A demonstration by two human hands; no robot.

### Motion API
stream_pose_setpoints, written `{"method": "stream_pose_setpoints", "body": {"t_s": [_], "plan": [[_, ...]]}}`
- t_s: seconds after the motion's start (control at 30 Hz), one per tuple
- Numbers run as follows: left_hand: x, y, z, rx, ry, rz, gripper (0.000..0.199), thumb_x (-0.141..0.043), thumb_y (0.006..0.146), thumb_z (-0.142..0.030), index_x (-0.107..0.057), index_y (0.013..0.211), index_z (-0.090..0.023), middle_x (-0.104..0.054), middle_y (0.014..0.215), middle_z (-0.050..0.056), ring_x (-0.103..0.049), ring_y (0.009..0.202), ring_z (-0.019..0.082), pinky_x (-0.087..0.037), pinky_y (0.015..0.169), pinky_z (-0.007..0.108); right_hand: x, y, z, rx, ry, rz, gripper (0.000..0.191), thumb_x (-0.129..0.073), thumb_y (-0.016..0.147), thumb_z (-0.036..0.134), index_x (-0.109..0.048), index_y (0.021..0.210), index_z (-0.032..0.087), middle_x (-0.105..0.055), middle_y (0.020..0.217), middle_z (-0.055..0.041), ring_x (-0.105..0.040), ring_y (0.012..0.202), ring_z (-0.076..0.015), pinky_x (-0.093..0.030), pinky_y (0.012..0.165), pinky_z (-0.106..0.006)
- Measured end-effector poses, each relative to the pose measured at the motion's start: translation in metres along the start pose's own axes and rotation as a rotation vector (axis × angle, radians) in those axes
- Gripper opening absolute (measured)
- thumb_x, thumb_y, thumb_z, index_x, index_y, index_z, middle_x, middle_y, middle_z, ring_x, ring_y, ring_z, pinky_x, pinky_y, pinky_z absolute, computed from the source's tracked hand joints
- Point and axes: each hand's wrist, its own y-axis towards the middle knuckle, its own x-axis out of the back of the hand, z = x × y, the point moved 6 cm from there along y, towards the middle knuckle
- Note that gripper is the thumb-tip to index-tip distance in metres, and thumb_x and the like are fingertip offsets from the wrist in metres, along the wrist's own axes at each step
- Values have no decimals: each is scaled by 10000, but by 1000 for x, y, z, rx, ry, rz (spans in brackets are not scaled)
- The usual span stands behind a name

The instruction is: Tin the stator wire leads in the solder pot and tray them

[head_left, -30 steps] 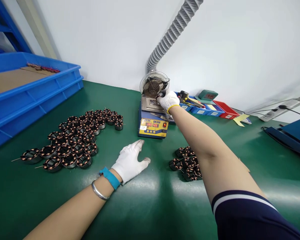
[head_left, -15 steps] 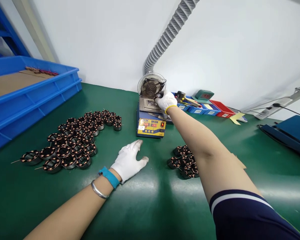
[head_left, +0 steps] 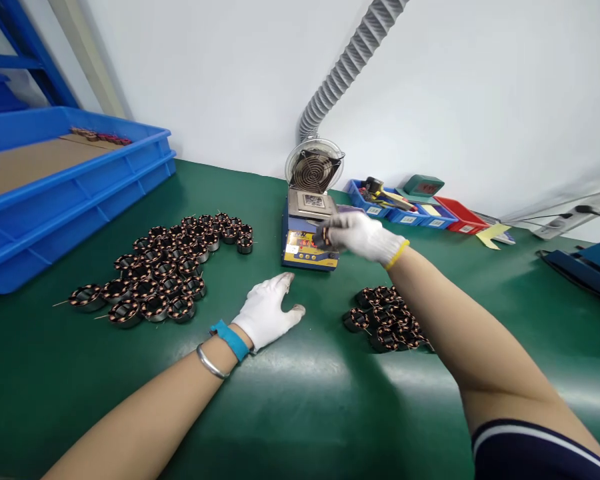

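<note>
Coil (head_left: 323, 237) is pinched between the thumb and fingers of the right hand (head_left: 363, 235), which close around its near side and hide much of it; the far side juts out past the fingertips. Hand and coil are a little blurred. They hang above the table (head_left: 280, 413), before the front of the machine (head_left: 305, 257), the coil covering part of its yellow panel and red display; whether it touches the panel I cannot tell.

The left hand (head_left: 264, 313) holds nothing. Palm down, its thumb stands well apart from the fingers, leaving a wide gap that faces right. It lies low at the table, near the machine's front; whether it presses on the surface is unclear. Both hands wear white gloves, and a teal band (head_left: 230, 341) and a bangle (head_left: 211, 363) circle the left wrist.

Below the right forearm sits a small cluster of coils (head_left: 383, 318), partly covered by it. A larger group (head_left: 165, 273) spreads left of the left hand.

Behind the machine's metal top stands a fan (head_left: 314, 171), with a grey hose (head_left: 353, 67) rising from it. Blue bins (head_left: 405, 217) and a red bin (head_left: 463, 221) line the wall to the right; a big blue crate (head_left: 80, 210) stands far left.
</note>
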Motion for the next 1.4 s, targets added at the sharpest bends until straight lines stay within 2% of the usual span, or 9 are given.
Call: {"method": "stream_pose_setpoints", "body": {"t_s": [0.13, 0.27, 0.43, 0.57, 0.7, 0.87, 0.97, 1.13, 1.4], "plan": [[1, 0, 0, -13, 1, -9, 626, -571, 789, -424, -485, 1326, -113, -587, 1292, 115, -578, 1115, 251, -447, 993, 363, -50, -51, -1, 92, -528, 313, 293, -539, 810, 227, -692, 1058, 253, -689, 1046, -40, -638, 979, -236, -504, 798, -314], [2, 1, 4, 10, -1, -11, 621, -584, 782, -422, -487, 1322, -131, -587, 1293, 109, -572, 1134, 253, -444, 1006, 371, -52, -72, -19, -50, -825, 434, 339, -507, 841, 215, -667, 1139, 224, -658, 1111, -109, -628, 1018, -305, -508, 770, -377], [8, 1, 11, 71, -50, -94, 579, -564, 794, -397, -496, 1309, -140, -579, 1298, 110, -584, 1116, 238, -448, 1011, 367, -46, -103, 0, 81, -754, 62, 367, -466, 887, 261, -594, 1205, 130, -615, 1150, -160, -599, 1041, -318, -497, 841, -433], [40, 15, 21, 227, -43, -336, 482, -489, 836, -361, -525, 1276, -168, -548, 1340, 94, -565, 1151, 220, -426, 1041, 358, -112, -129, 39, 406, -332, -60, 513, -537, 856, 336, -484, 1337, 164, -486, 1364, -132, -468, 1241, -265, -414, 1025, -383], [84, 53, 33, 329, 188, -373, 554, -440, 849, -455, -504, 1312, -158, -490, 1395, 121, -479, 1252, 283, -400, 1052, 412, -154, -104, 48, 279, -211, -152, 688, -615, 797, 449, -424, 1382, 142, -377, 1442, -179, -352, 1325, -333, -340, 1080, -459], [115, 102, 72, 483, 513, -222, 744, -371, 821, -654, -408, 1393, -180, -254, 1546, 117, -268, 1362, 430, -296, 1057, 570, -135, -70, 13, -21, -148, -299, 773, -609, 806, 466, -345, 1422, 81, -337, 1453, -231, -315, 1341, -350, -256, 1115, -491], [118, 114, 94, 480, 560, -141, 838, -360, 765, -749, -443, 1357, -162, -281, 1540, 90, -187, 1354, 512, -222, 1046, 644, -121, -70, -14, -127, -149, -344, 793, -611, 802, 462, -338, 1422, 49, -347, 1441, -237, -308, 1338, -364, -224, 1126, -482], [109, 112, 113, 429, 603, 68, 705, -266, 834, -701, -575, 1233, -209, -539, 1340, 140, -472, 1203, 432, -364, 941, 621, -108, -72, -43, -239, -182, -407, 775, -613, 802, 461, -369, 1398, 30, -345, 1432, -256, -313, 1328, -383, -221, 1112, -482], [85, 92, 101, 236, 619, 165, 471, -353, 873, -535, -628, 1151, -272, -549, 1333, 88, -467, 1243, 294, -319, 1054, 468, -101, -66, -58, -280, -251, -435, 706, -582, 817, 437, -397, 1377, 50, -382, 1408, -236, -351, 1300, -374, -265, 1074, -467]]}}
